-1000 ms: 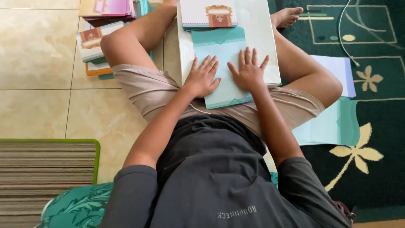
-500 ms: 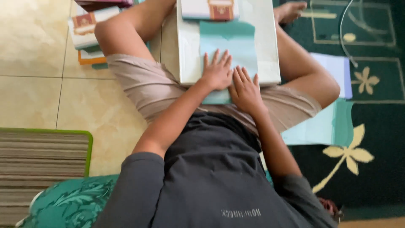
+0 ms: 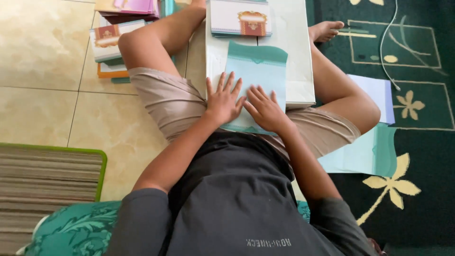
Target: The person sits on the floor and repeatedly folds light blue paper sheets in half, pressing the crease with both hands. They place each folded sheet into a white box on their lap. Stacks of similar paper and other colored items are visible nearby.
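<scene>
Both hands have slid apart and up a bit since half a second ago, when they sat overlapped lower on the envelope. Head view: my left hand lies flat, fingers spread wide, palm down on the pale blue envelope. My right hand is flat too, fingers loosely spread, pressing the envelope's lower right part, just beside the left one, thumbs nearly touching. Neither hand grips anything. The envelope rests on a white board across my lap, its lower edge overhanging toward my shirt. At the board's far end sits a stack of cards with a red-brown emblem. More card stacks lie on the tile floor beside my left knee. Another blue envelope lies on the green carpet by my right thigh.
</scene>
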